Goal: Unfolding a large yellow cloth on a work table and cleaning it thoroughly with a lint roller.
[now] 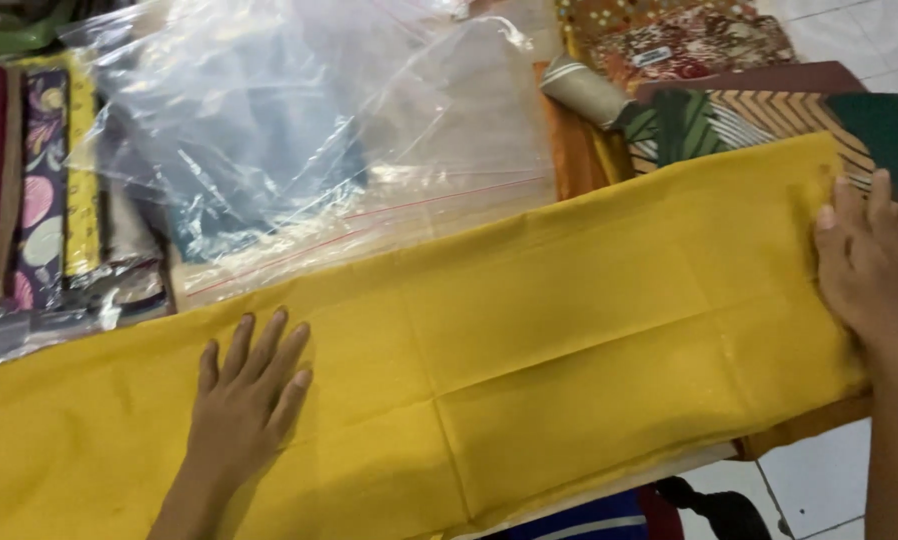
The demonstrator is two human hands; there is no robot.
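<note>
A long folded mustard-yellow cloth (529, 330) lies spread across the view from lower left to upper right, with fold creases showing. My left hand (249, 395) rests flat on its left part, fingers apart and pointing away from me. Flat on the cloth's right end lies my right hand (874, 265), its fingertips near the far corner. Neither hand holds anything.
Clear plastic bags (299, 140) with red seal lines lie beyond the cloth. Folded patterned fabrics (39, 190) are stacked at the left. More patterned cloths (729, 100) and a cardboard tube (584, 90) sit at the upper right. White floor tiles (819, 480) show at lower right.
</note>
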